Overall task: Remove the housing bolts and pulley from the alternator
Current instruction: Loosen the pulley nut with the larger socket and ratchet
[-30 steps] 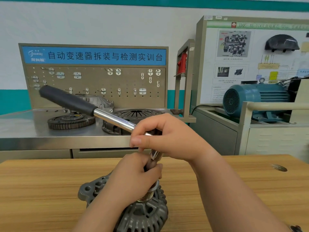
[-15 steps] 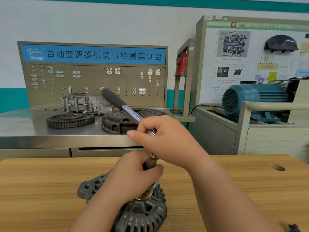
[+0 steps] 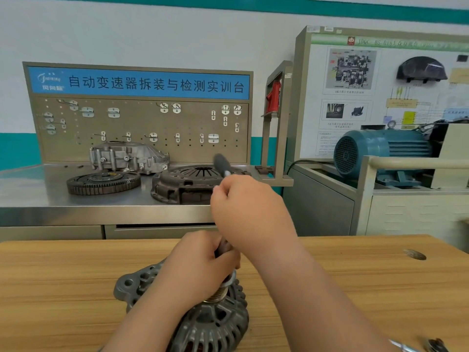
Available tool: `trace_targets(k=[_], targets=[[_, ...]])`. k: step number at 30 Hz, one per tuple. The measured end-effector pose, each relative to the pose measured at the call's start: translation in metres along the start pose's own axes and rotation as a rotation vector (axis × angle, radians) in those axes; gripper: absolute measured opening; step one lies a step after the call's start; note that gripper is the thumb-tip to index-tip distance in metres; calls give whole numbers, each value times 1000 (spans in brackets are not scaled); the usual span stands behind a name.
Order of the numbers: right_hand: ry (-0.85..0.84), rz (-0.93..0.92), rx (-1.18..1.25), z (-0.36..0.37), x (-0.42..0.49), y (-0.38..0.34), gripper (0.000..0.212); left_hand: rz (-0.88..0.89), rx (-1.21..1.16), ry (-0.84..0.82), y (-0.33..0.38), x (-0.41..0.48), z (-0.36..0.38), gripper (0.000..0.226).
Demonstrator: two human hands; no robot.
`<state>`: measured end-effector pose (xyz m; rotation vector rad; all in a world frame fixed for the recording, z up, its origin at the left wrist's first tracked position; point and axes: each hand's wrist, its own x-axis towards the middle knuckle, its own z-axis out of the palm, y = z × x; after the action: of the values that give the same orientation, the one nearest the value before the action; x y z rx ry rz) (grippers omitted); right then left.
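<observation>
The grey, slotted cast-metal alternator (image 3: 215, 323) lay on the pale wooden table (image 3: 76, 288) directly beneath both hands, shaft end up, so its long axis ran straight up into the left palm. The left hand (image 3: 200, 265) was the nearer of the two to it. It sat just over the grooved steel pulley (image 3: 220, 293), fingers curled tightly round the dark socket stem (image 3: 224, 246) that rose from the pulley's centre. The hand covered the joint, so whether the stem was seated on the nut could not be told.

The right hand (image 3: 248, 214) was above and just beyond the left, closed in a fist round the head end of the chrome ratchet wrench with a black grip (image 3: 221, 162). That grip stuck out past the knuckles, pointing away from the person and strongly foreshortened. The handle thus lay crosswise to the upright shaft, held close to the pivot rather than out at the grip.

By the look of it, the step in hand was loosening the pulley nut, the pulley not yet off. The next swing would likely need the left hand to hold the stem square, as the alternator, with no clamp in sight, might turn too.
</observation>
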<state>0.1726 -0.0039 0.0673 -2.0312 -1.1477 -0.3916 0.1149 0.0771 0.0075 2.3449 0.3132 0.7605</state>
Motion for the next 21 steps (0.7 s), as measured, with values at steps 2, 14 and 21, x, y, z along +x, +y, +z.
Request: trace_targets(k=[2, 14, 21], targets=[[2, 20, -6, 0, 1, 2, 15, 13, -3, -3, 0, 0, 0, 43], [-340, -218, 582, -19, 7, 19, 31, 20, -75, -52, -8, 4, -2, 32], [-55, 26, 316, -4, 0, 6, 20, -2, -4, -29, -6, 1, 0, 49]])
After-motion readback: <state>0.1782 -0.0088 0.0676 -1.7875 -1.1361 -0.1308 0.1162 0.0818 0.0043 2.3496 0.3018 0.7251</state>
